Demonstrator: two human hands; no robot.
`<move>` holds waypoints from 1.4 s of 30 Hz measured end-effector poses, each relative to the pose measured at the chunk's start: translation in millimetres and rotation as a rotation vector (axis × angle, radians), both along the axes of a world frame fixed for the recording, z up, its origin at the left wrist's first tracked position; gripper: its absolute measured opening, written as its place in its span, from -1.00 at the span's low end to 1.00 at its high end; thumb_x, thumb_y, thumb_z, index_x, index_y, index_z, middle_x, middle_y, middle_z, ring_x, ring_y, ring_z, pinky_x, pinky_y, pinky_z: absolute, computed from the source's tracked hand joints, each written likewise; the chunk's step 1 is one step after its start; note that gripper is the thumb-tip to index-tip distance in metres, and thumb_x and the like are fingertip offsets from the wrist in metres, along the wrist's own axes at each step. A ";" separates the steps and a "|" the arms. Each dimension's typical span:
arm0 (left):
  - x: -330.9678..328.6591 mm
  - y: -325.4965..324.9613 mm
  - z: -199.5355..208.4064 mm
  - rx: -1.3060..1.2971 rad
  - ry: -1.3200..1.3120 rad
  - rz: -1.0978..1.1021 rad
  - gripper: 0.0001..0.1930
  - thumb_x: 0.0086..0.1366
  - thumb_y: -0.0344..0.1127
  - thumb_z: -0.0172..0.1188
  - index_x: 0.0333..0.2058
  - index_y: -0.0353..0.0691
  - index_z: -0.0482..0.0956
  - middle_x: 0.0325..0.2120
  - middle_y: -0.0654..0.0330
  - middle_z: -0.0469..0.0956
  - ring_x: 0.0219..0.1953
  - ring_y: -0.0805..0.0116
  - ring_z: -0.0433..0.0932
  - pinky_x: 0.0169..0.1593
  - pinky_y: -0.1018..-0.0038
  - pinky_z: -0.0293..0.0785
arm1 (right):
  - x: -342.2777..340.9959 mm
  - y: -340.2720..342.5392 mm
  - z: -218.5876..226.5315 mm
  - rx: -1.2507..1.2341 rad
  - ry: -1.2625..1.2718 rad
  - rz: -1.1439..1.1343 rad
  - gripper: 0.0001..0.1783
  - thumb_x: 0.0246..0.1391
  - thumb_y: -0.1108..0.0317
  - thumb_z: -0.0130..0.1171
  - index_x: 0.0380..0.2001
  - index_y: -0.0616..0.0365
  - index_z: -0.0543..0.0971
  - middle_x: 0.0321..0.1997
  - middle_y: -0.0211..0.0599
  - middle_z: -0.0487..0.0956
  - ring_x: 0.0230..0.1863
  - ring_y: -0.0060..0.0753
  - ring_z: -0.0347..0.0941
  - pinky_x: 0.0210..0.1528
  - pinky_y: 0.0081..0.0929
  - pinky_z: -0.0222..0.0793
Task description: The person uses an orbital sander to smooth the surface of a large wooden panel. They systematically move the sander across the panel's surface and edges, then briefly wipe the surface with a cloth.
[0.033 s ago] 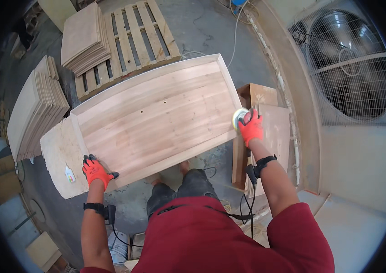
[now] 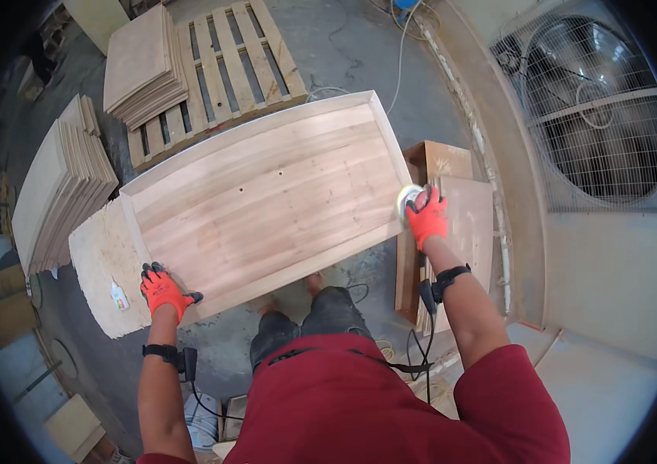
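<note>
A shallow wooden tray-like panel with raised edges (image 2: pixel 266 209) lies in front of me, with two small dark holes in its face. My right hand (image 2: pixel 427 219), in a red and black glove, is closed round a round disc sander (image 2: pixel 407 199). The sander's pale disc sits at the panel's right edge, near the near corner. My left hand (image 2: pixel 164 289), gloved alike, rests on the panel's near left corner with fingers and thumb spread. Left of that hand, a small white bottle (image 2: pixel 119 297) lies on a rough pale board (image 2: pixel 102 259) under the panel's left end.
Beyond the panel lies a slatted pallet (image 2: pixel 236 58) bearing stacked wooden sheets (image 2: pixel 139 66). Another stack of boards (image 2: pixel 65 189) leans at the left. A wooden box-like cabinet (image 2: pixel 452 160) and boards stand close to my right arm. A large caged fan (image 2: pixel 595 112) is on the right wall.
</note>
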State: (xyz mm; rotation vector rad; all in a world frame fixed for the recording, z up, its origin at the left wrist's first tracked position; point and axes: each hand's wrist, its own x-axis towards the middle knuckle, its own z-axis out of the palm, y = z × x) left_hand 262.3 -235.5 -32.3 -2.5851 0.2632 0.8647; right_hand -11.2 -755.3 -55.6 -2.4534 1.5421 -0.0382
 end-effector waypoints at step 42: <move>-14.4 26.7 -13.4 0.050 0.078 -0.048 0.46 -0.14 0.53 0.42 0.47 -0.44 -0.05 0.45 -0.26 0.07 0.50 -0.26 -0.01 0.51 -0.11 -0.15 | 316.4 54.6 14.9 0.028 0.031 0.414 -0.10 0.04 -0.06 0.37 0.40 -0.14 0.24 0.44 0.21 0.25 0.17 0.22 0.53 0.18 -0.05 0.50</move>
